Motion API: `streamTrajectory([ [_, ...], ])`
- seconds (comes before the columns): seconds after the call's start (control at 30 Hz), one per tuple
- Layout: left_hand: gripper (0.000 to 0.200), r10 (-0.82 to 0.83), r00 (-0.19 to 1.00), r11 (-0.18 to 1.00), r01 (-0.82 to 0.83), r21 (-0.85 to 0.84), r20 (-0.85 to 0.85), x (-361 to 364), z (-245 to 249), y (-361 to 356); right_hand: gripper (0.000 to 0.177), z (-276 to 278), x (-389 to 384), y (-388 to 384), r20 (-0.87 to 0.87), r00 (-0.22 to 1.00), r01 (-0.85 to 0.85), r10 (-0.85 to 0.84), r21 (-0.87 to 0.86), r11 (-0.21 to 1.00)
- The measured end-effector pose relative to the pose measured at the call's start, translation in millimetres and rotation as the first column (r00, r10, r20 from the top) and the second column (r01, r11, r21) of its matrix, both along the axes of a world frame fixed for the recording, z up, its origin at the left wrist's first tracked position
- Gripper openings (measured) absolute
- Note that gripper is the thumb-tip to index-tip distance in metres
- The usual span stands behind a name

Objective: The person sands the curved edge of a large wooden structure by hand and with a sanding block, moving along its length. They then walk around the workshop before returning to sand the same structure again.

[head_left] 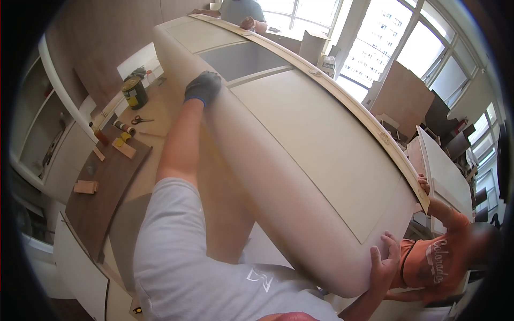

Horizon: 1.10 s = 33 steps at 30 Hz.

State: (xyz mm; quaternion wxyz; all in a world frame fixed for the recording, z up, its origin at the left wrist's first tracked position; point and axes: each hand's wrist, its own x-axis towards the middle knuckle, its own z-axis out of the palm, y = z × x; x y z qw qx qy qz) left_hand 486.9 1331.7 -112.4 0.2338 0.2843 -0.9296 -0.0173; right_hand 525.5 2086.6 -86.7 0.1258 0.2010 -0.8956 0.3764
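Note:
A large pale padded panel point(316, 144) with a rounded edge and a grey rectangular opening runs diagonally across the view, tilted. My left hand point(203, 87), in a dark grey glove with a blue cuff, is wrapped over its rounded near edge, beside the opening. Bare and with its fingers spread, my right hand point(384, 262) rests against the panel's lower right corner. A long curved wooden strip point(342, 88) lies along the panel's far edge. Hands of two other people touch that far side, one at the top and one at the right.
On the worktable point(160, 115) at the left are a dark can point(134, 93), scissors point(140, 120), a roll point(124, 127), wood blocks point(85, 186) and a curved brown board point(101, 208). A person in orange point(436, 257) stands at the right, another person point(238, 12) at the far end.

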Motion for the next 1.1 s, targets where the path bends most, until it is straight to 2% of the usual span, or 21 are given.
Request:
streamTrajectory([
  [0.03,0.037,-0.021,1.000,0.997,0.022,-0.068,0.017,-11.2,-25.8,-27.3,0.045,-0.4,-0.3,0.7,-0.005,1.000,-0.001,0.001,-0.006,1.000],
  [0.13,0.042,-0.017,1.000,0.991,0.020,-0.130,0.023,-2.8,-52.5,-10.2,0.045,-8.2,-4.8,12.2,-0.029,1.000,-0.011,0.011,-0.009,1.000],
  [0.2,0.045,0.022,1.000,0.999,-0.022,-0.047,-0.016,12.7,-40.4,21.4,0.044,-11.2,-5.6,9.4,-0.030,0.999,-0.015,0.014,-0.041,0.999],
  [0.27,0.047,0.077,0.994,0.987,-0.066,0.143,-0.072,31.5,3.6,63.9,0.043,-5.4,-1.5,3.8,-0.012,1.000,-0.007,0.006,-0.079,0.997],
  [0.3,0.048,0.049,0.987,0.993,-0.033,0.111,-0.151,23.4,-6.8,45.8,0.042,-3.1,-1.9,1.5,-0.015,1.000,-0.003,0.002,-0.055,0.998],
  [0.37,0.049,0.028,0.986,0.992,-0.007,0.126,-0.161,4.3,-21.5,-0.8,0.042,-0.3,-0.1,-1.1,-0.014,1.000,-0.003,0.003,-0.009,1.000],
  [0.47,0.047,-0.078,0.996,0.994,0.081,-0.071,0.039,3.6,-19.2,-13.4,0.042,-2.3,-1.2,0.5,-0.019,1.000,-0.017,0.016,-0.026,1.000],
  [0.5,0.046,-0.072,0.993,0.997,0.075,-0.024,0.093,8.8,-16.2,2.4,0.042,-2.7,-0.8,4.0,-0.024,1.000,-0.016,0.015,-0.012,1.000],
  [0.57,0.047,-0.026,0.999,0.997,0.024,0.070,0.038,23.2,-3.5,43.8,0.042,-6.8,-4.1,5.8,-0.041,0.999,-0.024,0.024,0.000,1.000],
  [0.63,0.049,0.064,0.985,0.982,-0.034,0.187,-0.158,42.0,3.0,88.7,0.042,-6.2,-5.1,1.5,-0.035,0.999,-0.033,0.032,-0.032,0.999],
  [0.7,0.051,-0.023,0.999,0.992,0.026,0.125,-0.028,46.8,20.8,85.5,0.043,-2.9,-1.5,1.1,-0.020,0.999,-0.029,0.029,-0.016,0.999],
  [0.77,0.052,0.030,0.991,0.958,0.008,0.286,-0.128,32.5,27.6,64.7,0.043,1.6,0.4,-1.0,-0.007,1.000,-0.024,0.024,0.025,0.999],
  [0.83,0.051,-0.061,0.998,0.997,0.060,0.058,0.012,10.0,0.2,10.0,0.043,-2.2,-1.9,1.6,-0.013,0.999,-0.031,0.031,0.008,0.999],
  [0.9,0.050,-0.030,0.999,0.999,0.029,0.038,0.043,10.8,-1.5,21.2,0.043,-4.3,-2.7,7.9,-0.025,0.999,-0.037,0.037,0.014,0.999],
  [0.97,0.048,0.106,0.994,0.973,-0.095,0.213,-0.039,33.3,28.2,87.7,0.044,-6.5,-3.7,8.7,-0.053,0.998,-0.042,0.043,0.022,0.999],
  [1.07,0.045,0.101,0.987,0.988,-0.085,0.131,-0.121,31.6,6.7,73.8,0.042,-5.5,-0.8,5.8,-0.054,0.998,-0.028,0.027,-0.021,0.999],
  [1.1,0.042,0.009,1.000,0.998,-0.010,0.057,0.009,43.4,35.8,95.4,0.042,-2.6,1.6,5.6,-0.046,0.999,-0.019,0.019,0.000,1.000],
])
